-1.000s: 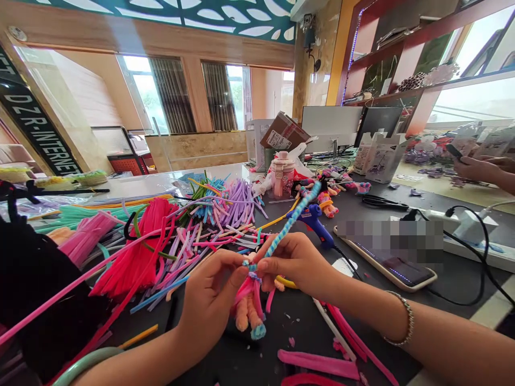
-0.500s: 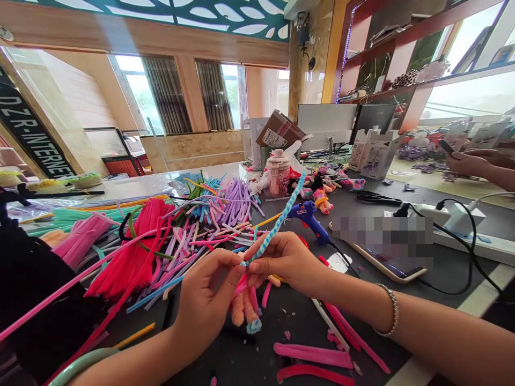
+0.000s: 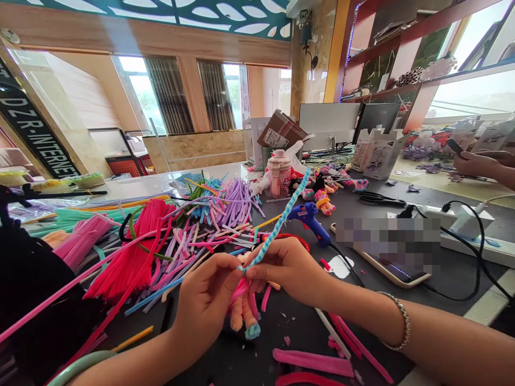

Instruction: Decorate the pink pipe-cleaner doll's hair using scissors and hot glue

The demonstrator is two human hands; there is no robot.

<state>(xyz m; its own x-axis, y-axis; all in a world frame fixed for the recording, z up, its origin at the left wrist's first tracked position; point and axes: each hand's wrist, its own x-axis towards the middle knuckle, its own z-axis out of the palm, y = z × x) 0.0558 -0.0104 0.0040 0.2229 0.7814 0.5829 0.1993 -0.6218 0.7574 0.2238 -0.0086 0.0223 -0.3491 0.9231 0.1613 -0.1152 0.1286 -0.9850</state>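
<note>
A blue-and-white twisted pipe cleaner (image 3: 277, 227) slants up and to the right from between my fingertips. My left hand (image 3: 209, 295) pinches its lower end. My right hand (image 3: 285, 271) grips it just beside, thumb against fingers. Below my hands hangs or lies a small pipe-cleaner doll (image 3: 237, 315) with peach legs, pink strips and a light blue foot; its upper part is hidden by my hands, so I cannot tell whether the twist is joined to it. Pink pipe cleaner pieces (image 3: 314, 362) lie on the dark table in front of me.
A blue glue gun (image 3: 309, 221) stands beyond my right hand, near a phone (image 3: 394, 262) and a power strip (image 3: 475, 244) with cables. Red pipe cleaners (image 3: 131, 254) and other coloured bundles cover the left. A pink jar (image 3: 279, 174) is behind. Another person's hands (image 3: 480, 161) hold something dark.
Both hands stay pinched on the twisted pipe cleaner, with only slight finger movement. The view has shifted a little, and the other person's hands appear slightly farther right.
</note>
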